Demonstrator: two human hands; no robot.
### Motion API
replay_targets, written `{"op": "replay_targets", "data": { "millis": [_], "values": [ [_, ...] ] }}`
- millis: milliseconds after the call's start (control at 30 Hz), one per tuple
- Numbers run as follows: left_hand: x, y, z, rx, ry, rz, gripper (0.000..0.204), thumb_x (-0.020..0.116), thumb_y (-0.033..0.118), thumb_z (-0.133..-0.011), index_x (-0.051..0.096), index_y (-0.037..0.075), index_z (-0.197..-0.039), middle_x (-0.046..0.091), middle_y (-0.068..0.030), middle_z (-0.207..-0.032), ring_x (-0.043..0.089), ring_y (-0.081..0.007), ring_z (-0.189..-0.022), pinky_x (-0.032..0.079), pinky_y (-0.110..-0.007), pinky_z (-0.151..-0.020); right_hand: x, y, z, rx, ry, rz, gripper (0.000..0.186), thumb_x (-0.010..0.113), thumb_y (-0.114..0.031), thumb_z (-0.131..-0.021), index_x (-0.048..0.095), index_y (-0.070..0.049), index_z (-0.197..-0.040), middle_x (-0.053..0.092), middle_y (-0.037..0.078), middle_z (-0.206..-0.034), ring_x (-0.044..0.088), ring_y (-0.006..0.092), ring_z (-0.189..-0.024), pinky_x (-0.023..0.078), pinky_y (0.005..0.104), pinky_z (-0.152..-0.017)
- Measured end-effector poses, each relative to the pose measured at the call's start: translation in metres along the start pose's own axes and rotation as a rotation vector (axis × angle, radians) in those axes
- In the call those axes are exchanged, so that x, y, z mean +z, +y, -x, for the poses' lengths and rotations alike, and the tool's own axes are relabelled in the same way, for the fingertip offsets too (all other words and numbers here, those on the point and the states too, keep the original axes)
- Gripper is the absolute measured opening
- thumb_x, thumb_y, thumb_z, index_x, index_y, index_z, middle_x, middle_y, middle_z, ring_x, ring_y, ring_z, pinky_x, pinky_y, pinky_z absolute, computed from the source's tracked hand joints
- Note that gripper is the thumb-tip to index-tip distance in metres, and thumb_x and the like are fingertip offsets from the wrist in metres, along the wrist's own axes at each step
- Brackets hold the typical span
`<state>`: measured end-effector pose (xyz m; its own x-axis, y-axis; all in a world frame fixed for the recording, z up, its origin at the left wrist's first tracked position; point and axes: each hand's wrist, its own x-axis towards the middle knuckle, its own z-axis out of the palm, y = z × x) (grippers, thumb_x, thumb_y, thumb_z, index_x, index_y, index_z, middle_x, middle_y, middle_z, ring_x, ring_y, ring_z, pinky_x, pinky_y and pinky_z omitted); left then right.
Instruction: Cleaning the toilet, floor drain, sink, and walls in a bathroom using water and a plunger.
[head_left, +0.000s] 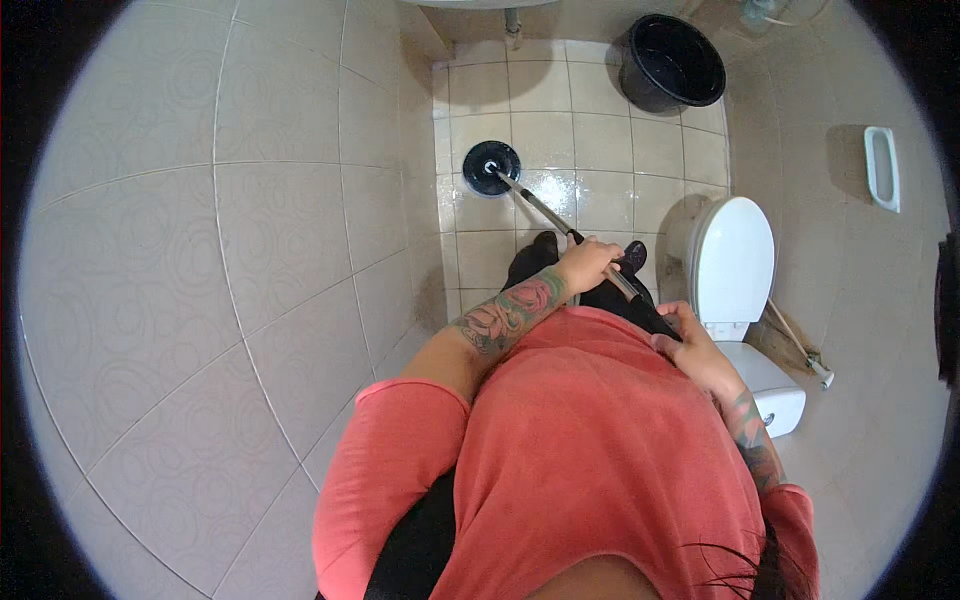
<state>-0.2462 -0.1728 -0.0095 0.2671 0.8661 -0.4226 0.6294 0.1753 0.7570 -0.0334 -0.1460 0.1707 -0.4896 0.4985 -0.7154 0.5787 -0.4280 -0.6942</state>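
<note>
Bathroom, seen from above: I work a long-handled mop [492, 168] across the wet tile floor [600, 140]. My left hand [585, 265] wraps the metal pole mid-shaft, grip closed round it to steer; my right hand [690, 345] clamps the black upper end against my waist for leverage, so the pole slants down & away. The round black head sits flat on the tiles by the left wall. Black bucket [670, 62] stands well apart in the far corner; toilet [735, 265], lid shut, just to my right.
</note>
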Motion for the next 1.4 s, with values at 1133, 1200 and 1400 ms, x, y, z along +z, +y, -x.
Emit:
{"op": "replay_targets", "data": {
  "millis": [1133, 1200, 1400],
  "values": [
    [-0.032, -0.206, -0.14, -0.565, 0.787, 1.203, 0.042, 0.045, 0.011, -0.091, 0.02, -0.001, -0.123, 0.051, -0.0131, -0.057, 0.049, -0.0264, -0.037, 0.041, -0.041, -0.032, 0.072, -0.056, -0.161, 0.242, -0.05, -0.8, 0.044, 0.058, -0.012, -0.095, 0.035, -0.012, -0.133, 0.055, 0.005, -0.079, 0.04, 0.0079, -0.047, 0.028, 0.0227, -0.039],
    [-0.089, -0.25, -0.141, -0.174, 0.412, 0.385, 0.037, 0.046, 0.01, -0.091, 0.025, -0.001, -0.119, 0.052, -0.0133, -0.057, 0.049, -0.0248, -0.037, 0.039, -0.041, -0.03, 0.087, -0.073, -0.189, 0.189, -0.019, -0.741, 0.051, 0.057, -0.012, -0.093, 0.031, -0.011, -0.137, 0.052, 0.003, -0.079, 0.041, 0.0089, -0.052, 0.035, 0.0264, -0.045],
    [-0.07, -0.148, -0.144, -0.654, 0.665, 1.055, 0.05, 0.053, 0.009, -0.086, 0.024, 0.0, -0.125, 0.053, -0.0118, -0.058, 0.053, -0.0244, -0.04, 0.042, -0.038, -0.033, 0.06, -0.046, -0.17, 0.182, -0.054, -0.775, 0.043, 0.056, -0.013, -0.095, 0.038, -0.012, -0.134, 0.05, 0.001, -0.081, 0.038, 0.007, -0.053, 0.029, 0.0225, -0.044]
  ]
}}
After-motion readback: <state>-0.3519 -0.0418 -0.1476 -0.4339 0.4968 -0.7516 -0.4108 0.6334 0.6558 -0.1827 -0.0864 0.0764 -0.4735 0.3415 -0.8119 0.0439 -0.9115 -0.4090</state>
